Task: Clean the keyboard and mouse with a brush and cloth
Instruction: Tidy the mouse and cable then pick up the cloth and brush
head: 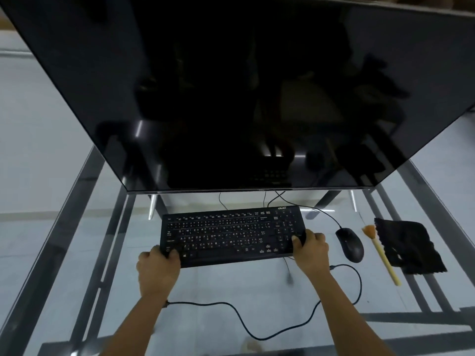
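Observation:
A black keyboard (228, 236) lies on the glass table in front of the monitor. My left hand (158, 268) grips its near left corner, thumb on the keys. My right hand (312, 249) grips its right end, thumb curled over the number pad. To the right sits a black wired mouse (350, 244). Beyond the mouse lies a brush (383, 255) with a pale yellow handle and orange bristles pointing away from me. A crumpled black cloth (408, 245) lies just right of the brush.
A large dark monitor (231, 93) looms over the back of the glass table (77, 253), close behind the keyboard. A black cable (241, 319) loops across the glass between my forearms. Metal frame bars show through the glass at left and right.

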Motion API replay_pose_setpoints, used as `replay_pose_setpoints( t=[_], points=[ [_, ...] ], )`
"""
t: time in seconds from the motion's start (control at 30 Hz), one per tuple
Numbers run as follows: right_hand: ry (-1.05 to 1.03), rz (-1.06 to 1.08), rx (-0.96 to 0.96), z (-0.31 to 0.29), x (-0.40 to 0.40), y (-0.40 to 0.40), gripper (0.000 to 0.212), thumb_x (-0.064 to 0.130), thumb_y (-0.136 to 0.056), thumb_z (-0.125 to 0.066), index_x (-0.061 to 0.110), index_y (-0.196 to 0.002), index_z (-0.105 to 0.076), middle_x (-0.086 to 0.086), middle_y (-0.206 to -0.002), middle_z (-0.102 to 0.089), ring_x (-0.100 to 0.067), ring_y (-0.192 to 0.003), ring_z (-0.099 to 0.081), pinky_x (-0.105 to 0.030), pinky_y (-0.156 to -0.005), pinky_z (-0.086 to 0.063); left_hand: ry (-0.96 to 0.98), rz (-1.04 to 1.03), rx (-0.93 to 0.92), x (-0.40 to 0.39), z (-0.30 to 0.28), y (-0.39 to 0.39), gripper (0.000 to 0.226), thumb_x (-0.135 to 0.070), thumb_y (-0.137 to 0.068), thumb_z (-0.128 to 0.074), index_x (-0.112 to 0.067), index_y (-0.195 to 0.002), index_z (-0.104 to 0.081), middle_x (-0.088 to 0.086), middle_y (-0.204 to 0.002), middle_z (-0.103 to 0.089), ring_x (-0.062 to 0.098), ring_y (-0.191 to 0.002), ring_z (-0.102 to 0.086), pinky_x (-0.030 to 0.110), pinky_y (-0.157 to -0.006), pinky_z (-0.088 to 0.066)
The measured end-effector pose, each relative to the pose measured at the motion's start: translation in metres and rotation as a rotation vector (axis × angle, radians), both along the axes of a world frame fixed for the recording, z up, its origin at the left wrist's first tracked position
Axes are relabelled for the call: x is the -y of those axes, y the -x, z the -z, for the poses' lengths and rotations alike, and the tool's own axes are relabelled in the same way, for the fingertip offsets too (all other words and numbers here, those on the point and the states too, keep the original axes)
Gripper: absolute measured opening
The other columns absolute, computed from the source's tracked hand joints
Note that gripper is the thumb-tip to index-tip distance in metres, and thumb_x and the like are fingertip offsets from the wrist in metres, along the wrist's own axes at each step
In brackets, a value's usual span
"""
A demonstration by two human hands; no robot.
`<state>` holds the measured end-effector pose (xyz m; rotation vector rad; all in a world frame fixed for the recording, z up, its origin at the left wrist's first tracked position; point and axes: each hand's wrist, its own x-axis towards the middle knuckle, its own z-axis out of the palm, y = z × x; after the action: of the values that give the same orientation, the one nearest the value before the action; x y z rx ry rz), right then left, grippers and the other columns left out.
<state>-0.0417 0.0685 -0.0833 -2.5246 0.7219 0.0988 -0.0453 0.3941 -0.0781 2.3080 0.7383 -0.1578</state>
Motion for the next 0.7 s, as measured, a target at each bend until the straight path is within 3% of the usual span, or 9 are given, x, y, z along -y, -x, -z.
replay_pose_setpoints(
  t=[0.17, 0.27, 0.4, 0.5, 0.7],
  points=[
    [-0.067, 0.028, 0.064, 0.006, 0.0, -0.007, 0.026, 0.021, -0.094, -0.057, 0.003, -0.112, -0.061, -0.02, -0.111, -0.054, -0.038, -0.101, -0.052, -0.046, -0.099, -0.042, 0.096, -0.057, 0.124, -0.006, 0.011, -0.009, 0.022, -0.007, -0.088, -0.053, -0.009, -0.067, -0.05, 0.016, -0.079, -0.048, 0.037, -0.079, -0.05, 0.05, -0.078, -0.047],
    [-0.083, 0.024, 0.09, 0.011, -0.003, -0.017, 0.025, 0.02, -0.092, -0.058, 0.003, -0.11, -0.062, -0.02, -0.109, -0.055, -0.038, -0.103, -0.052, -0.047, -0.096, -0.043, 0.074, -0.07, 0.158, -0.009, 0.01, -0.025, 0.018, -0.006, -0.088, -0.052, -0.009, -0.071, -0.053, 0.014, -0.083, -0.048, 0.04, -0.08, -0.051, 0.05, -0.077, -0.048],
    [-0.1, 0.014, 0.121, 0.012, -0.01, -0.04, 0.025, 0.017, -0.092, -0.059, 0.0, -0.11, -0.063, -0.021, -0.109, -0.055, -0.037, -0.101, -0.053, -0.04, -0.091, -0.044, 0.063, -0.059, 0.17, -0.015, 0.011, -0.049, 0.008, -0.006, -0.088, -0.052, -0.008, -0.085, -0.059, 0.012, -0.093, -0.047, 0.04, -0.092, -0.048, 0.052, -0.089, -0.043],
    [-0.081, 0.004, 0.12, 0.013, -0.012, -0.057, 0.027, 0.018, -0.092, -0.059, -0.001, -0.111, -0.062, -0.022, -0.108, -0.056, -0.038, -0.103, -0.052, -0.043, -0.093, -0.044, 0.064, -0.053, 0.148, -0.018, 0.014, -0.063, 0.009, -0.006, -0.088, -0.051, -0.006, -0.092, -0.059, 0.017, -0.104, -0.048, 0.039, -0.097, -0.045, 0.051, -0.092, -0.04],
    [-0.066, 0.006, 0.079, 0.014, -0.01, -0.082, 0.024, 0.023, -0.094, -0.056, 0.002, -0.104, -0.061, -0.022, -0.11, -0.053, -0.041, -0.098, -0.054, -0.044, -0.091, -0.046, 0.072, -0.049, 0.147, -0.014, 0.009, -0.091, 0.004, -0.005, -0.086, -0.05, -0.005, -0.082, -0.052, 0.02, -0.106, -0.047, 0.039, -0.101, -0.042, 0.051, -0.095, -0.038]
  ],
)
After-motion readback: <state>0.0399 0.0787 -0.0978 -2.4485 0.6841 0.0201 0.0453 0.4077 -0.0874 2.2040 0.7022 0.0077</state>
